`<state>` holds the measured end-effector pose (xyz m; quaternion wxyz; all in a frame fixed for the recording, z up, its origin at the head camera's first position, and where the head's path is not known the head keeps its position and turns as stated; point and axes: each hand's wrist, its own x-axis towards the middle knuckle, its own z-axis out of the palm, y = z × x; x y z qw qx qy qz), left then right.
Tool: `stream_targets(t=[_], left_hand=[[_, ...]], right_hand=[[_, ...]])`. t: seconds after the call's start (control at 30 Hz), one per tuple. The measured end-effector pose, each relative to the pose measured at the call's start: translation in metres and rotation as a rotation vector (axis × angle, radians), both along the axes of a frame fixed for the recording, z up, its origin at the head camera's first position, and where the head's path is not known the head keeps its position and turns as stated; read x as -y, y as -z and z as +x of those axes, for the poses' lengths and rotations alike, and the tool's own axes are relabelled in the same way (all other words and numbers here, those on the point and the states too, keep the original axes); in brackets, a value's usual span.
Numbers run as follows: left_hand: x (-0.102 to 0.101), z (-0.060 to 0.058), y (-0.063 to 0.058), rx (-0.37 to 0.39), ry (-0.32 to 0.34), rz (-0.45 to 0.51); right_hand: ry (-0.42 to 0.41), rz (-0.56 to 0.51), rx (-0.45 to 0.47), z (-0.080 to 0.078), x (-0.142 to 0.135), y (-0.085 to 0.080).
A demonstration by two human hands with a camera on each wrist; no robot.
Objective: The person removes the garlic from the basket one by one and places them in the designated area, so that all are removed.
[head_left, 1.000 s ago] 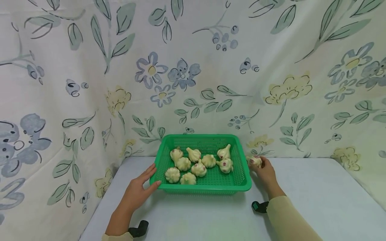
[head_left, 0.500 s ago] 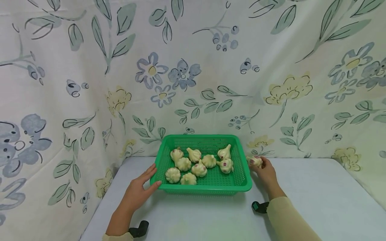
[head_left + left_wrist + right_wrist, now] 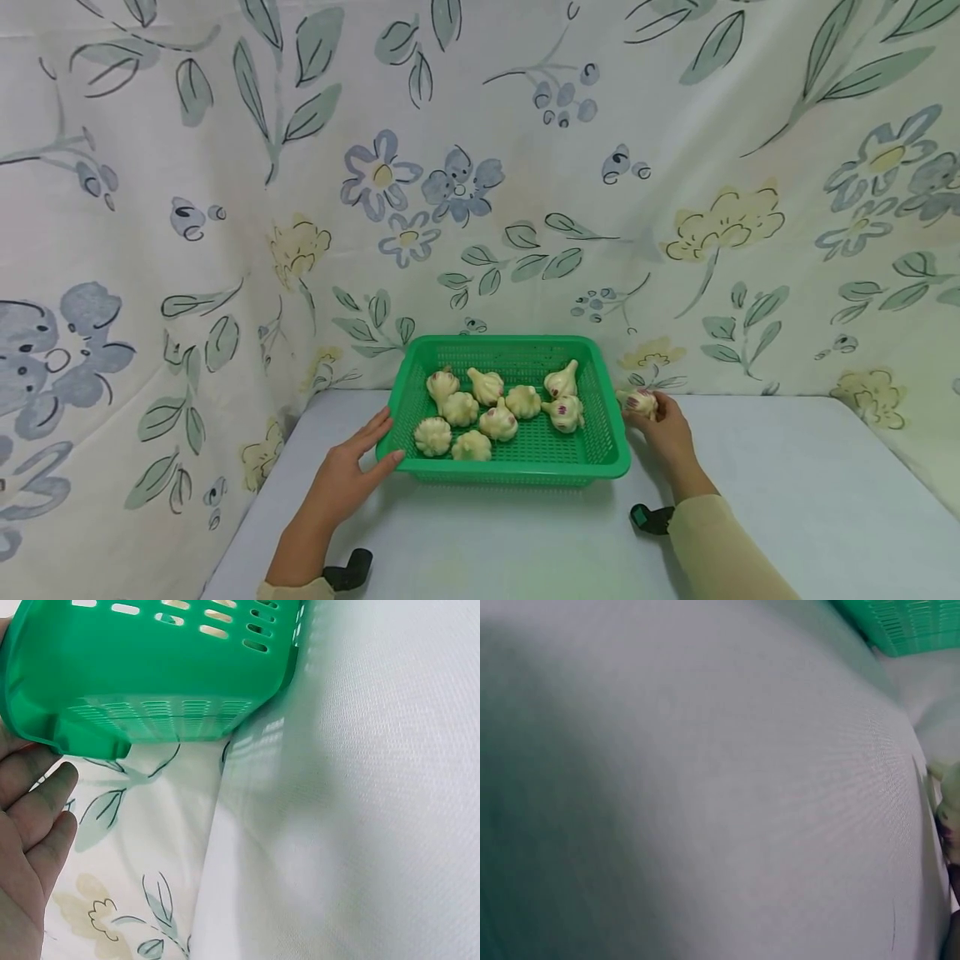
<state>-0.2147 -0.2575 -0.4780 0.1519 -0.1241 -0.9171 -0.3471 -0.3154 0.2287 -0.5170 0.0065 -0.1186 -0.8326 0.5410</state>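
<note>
A green plastic basket [image 3: 517, 467] stands in the middle of the table with several garlic bulbs [image 3: 498, 422] inside, mostly toward its left and centre. My left hand [image 3: 341, 483] rests on the basket's left rim, fingers extended along the side and thumb at the front corner. In the left wrist view, the fingers [image 3: 46, 799] lie beside the rim under the basket's wall [image 3: 150, 667]. Just outside the basket's right side, my right hand [image 3: 671, 437] holds one garlic bulb [image 3: 640, 403] with purple streaks. Only part of that bulb [image 3: 951, 799] shows at the right wrist view's edge.
A white cloth covers the table [image 3: 517, 542]. Behind it hangs a floral curtain [image 3: 480, 283], close to the basket's back edge. Black wrist-worn devices [image 3: 651, 518] sit at both wrists, near the sleeves.
</note>
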Motion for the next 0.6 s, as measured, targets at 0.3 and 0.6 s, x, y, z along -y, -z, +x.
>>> stream_targets(t=[0.3, 0.6], left_hand=[[-0.0007, 0.0005, -0.0009, 0.015, -0.008, -0.001], [-0.0012, 0.0, -0.0011, 0.019, -0.007, -0.003]], right_hand=[[0.016, -0.014, -0.001, -0.0011, 0.0003, -0.0014], [0.009, -0.015, 0.006, 0.0013, 0.0006, -0.003]])
